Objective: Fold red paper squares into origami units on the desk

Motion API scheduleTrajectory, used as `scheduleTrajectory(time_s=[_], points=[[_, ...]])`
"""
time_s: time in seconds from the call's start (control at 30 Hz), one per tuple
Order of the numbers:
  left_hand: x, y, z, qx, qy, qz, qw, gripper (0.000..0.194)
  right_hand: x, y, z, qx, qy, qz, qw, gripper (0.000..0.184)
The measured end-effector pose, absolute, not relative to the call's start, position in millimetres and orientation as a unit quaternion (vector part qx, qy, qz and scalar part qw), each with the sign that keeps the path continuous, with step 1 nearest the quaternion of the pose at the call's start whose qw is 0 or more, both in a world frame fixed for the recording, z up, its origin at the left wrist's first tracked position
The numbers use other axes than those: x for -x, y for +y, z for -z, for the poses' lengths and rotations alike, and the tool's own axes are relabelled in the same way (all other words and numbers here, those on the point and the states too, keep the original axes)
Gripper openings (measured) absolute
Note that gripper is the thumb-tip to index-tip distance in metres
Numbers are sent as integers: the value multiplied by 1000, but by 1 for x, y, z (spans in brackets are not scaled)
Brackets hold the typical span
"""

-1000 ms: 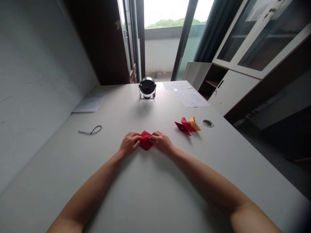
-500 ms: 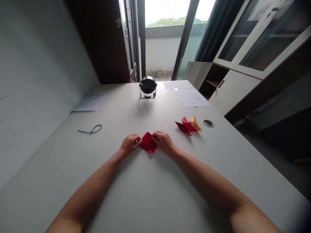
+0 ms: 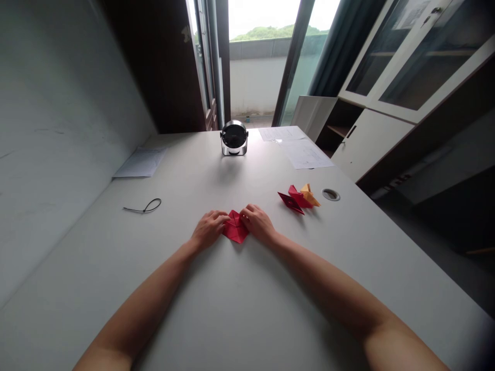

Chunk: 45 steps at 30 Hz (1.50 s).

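Note:
A small folded piece of red paper (image 3: 235, 231) lies on the white table (image 3: 232, 299) between my hands. My left hand (image 3: 209, 229) has its fingers curled, with the fingertips pressing on the paper's left edge. My right hand (image 3: 258, 222) is curled too and pinches the paper's upper right part. To the right, apart from my hands, lie two folded red paper pieces (image 3: 294, 200) and a folded orange one (image 3: 310, 195) touching them.
A small round fan (image 3: 234, 138) stands at the table's far middle. Sheets of paper lie at the far right (image 3: 305, 153) and far left (image 3: 141, 162). A black cable tie (image 3: 144, 207) lies at left. A round cable hole (image 3: 331, 195) is near the folded pieces.
Both hands have shifted on the red paper and closed in on its top; the paper turned slightly and its lower point now sticks out towards me.

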<state>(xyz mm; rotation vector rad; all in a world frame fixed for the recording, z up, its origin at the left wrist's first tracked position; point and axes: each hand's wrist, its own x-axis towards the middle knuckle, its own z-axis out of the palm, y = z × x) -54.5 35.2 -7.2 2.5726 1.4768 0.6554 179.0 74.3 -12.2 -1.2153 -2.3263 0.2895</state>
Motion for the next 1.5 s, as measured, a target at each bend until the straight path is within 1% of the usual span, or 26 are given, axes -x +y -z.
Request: scheduleTrajectory(time_s=[0.13,0.27,0.4,0.53,0.77,0.93,1.07,1.17,1.3,1.43,1.5], points=[[55,37,12,-865,455,-202,57,42,-179,74,12,434,-859,-104,250,13],[56,39,15,-883,432,-168,71,48,-180,75,13,419,-863,-106,261,14],[55,36,12,-874,463,-130,77,46,-180,75,12,402,-862,-103,291,16],[55,34,10,-855,495,-145,58,43,-179,70,7,365,-870,-102,315,23],[59,37,13,-836,522,-164,37,44,-174,64,5,282,-907,-151,275,27],[57,37,15,-838,519,-163,35,44,-179,74,9,350,-886,-133,273,29],[55,37,15,-838,521,-157,30,44,-183,75,7,393,-877,-87,263,24],[55,36,15,-838,522,-158,29,44,-182,70,7,380,-883,-70,266,23],[55,37,15,-836,523,-164,35,44,-180,67,10,344,-898,-96,257,27],[56,37,13,-837,519,-168,41,44,-182,75,15,427,-860,-92,264,26],[56,37,12,-839,516,-167,43,44,-184,79,17,467,-836,-94,273,31]])
